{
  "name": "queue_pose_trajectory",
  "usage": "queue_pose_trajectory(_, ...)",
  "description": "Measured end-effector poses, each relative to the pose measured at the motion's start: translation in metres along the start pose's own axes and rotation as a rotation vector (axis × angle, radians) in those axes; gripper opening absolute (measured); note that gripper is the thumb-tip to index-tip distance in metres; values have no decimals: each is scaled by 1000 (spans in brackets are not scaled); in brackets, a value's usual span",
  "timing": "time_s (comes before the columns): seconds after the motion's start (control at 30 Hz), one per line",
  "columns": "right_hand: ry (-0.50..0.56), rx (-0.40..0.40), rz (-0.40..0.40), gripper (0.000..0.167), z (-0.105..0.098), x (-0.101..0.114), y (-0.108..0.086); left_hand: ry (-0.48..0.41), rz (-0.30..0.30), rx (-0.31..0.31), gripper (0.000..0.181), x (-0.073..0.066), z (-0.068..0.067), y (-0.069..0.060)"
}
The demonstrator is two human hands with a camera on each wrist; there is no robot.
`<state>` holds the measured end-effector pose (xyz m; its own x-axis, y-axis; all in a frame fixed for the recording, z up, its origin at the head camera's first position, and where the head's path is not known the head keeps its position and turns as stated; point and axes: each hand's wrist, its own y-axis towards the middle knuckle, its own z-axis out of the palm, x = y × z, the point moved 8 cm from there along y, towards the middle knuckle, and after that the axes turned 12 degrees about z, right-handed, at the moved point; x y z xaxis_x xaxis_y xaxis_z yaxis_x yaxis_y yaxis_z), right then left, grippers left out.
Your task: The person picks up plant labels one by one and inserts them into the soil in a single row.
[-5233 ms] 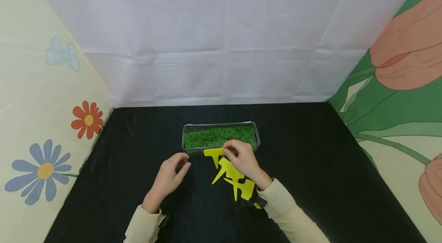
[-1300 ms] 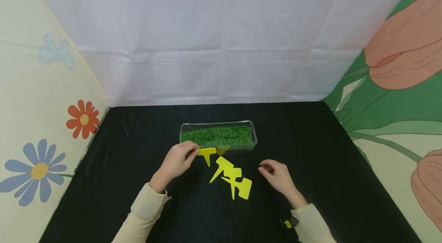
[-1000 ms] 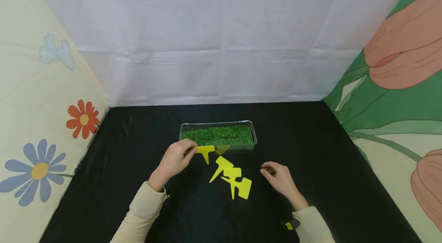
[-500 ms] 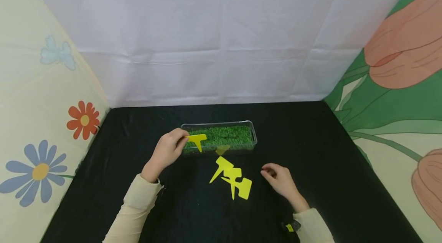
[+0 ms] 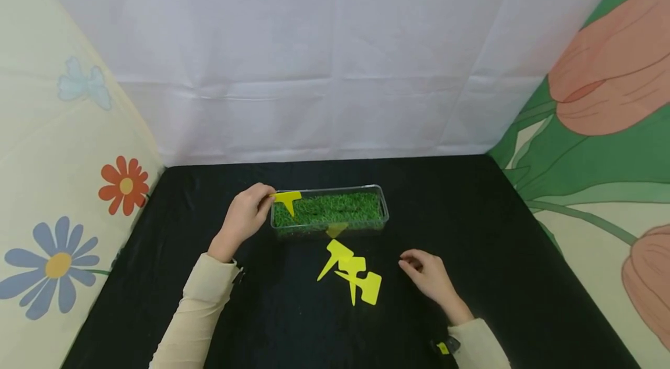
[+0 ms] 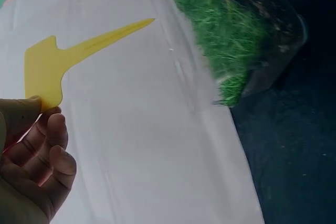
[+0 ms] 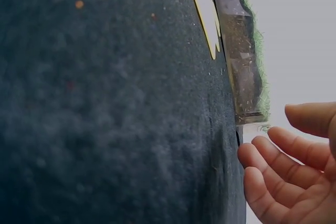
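So yellow tag [image 5: 287,198] juts beyond left hand [image 5: 242,216], pinched at wide end

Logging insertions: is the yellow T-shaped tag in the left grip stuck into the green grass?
No, the left wrist view shows the tag with its tip apart from the grass.

No legible text, labels, brands, numbers or signs in head or wrist views.

Yellow tags [image 5: 353,264], green grass [image 5: 335,209], black tablecloth [image 5: 445,212], cream sleeves [image 5: 191,313], white backdrop [image 5: 335,66], flower-patterned side panels [image 5: 78,153]
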<state>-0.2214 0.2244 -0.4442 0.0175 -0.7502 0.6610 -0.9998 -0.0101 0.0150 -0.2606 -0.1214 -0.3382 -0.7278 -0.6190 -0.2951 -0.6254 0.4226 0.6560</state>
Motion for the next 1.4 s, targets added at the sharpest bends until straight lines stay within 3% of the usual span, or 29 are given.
queue_pose_trajectory(0.63, -5, -10, -30, 8, -6, 0, 0, 29, -94, 71, 6, 34, 25, -3)
queue_pose_trajectory(1.2, -1, 0, -3, 9, -5, -3, -1, 22, -128, 118, 7, 41, 34, -6)
queue_pose_trajectory(1.4, 38, -46, -64, 7, -8, 0, -2, 18, -127, 121, 7, 40, 36, -5)
